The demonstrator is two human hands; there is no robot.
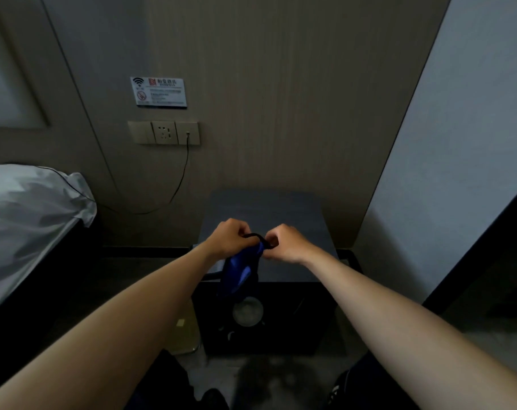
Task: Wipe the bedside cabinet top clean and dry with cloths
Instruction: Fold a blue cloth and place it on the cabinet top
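Note:
A dark bedside cabinet stands against the wall, and its grey top (266, 208) is bare at the back. Above the front half of that top both my hands hold a blue cloth (241, 272) with a dark edge. My left hand (229, 239) grips the cloth's upper edge on the left. My right hand (284, 244) pinches the same edge on the right. The rest of the cloth hangs down between my forearms, past the cabinet's front edge.
A bed with white bedding (29, 220) lies to the left. A socket panel (164, 132) with a black cable (180, 179) is on the wall above. A white wall (458, 173) closes the right side. A round metal object (247, 312) sits low at the cabinet front.

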